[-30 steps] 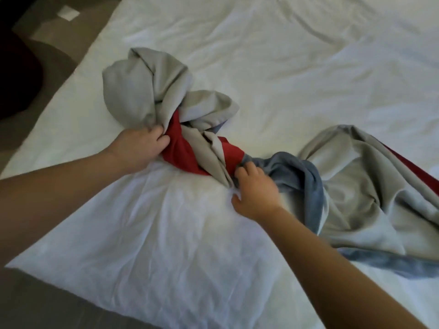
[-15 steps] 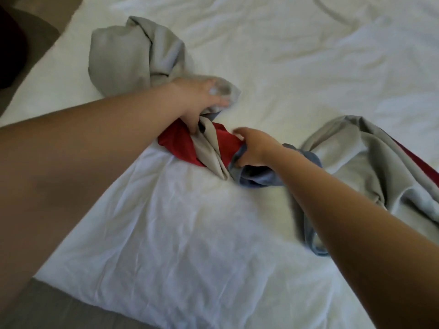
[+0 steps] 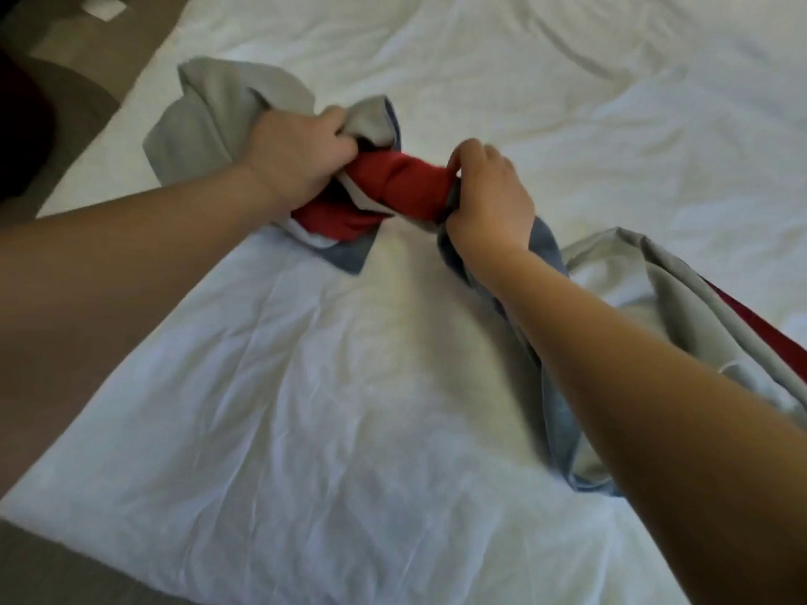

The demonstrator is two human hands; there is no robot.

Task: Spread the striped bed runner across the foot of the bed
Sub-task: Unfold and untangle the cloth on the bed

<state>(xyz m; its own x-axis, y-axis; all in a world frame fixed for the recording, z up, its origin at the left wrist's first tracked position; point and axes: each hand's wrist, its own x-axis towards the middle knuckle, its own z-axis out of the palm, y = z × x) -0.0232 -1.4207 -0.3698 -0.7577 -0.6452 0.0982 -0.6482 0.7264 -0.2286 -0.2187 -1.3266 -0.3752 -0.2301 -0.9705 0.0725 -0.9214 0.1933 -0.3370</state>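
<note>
Your right forearm covers part of the grey, red and blue striped fabric bed runner [image 3: 395, 181]. Its far end runs off the frame at 3 o'clock, and blur softens the folds. The runner lies bunched and twisted on the wrinkled white bed sheet [image 3: 305, 386]: a grey wad at 10 o'clock, a red roll in the middle, and grey and blue trailing toward 4 o'clock. Your left hand [image 3: 301, 155] clenches the grey and red bunch. Your right hand [image 3: 489, 198] curls round the red roll's other end.
</note>
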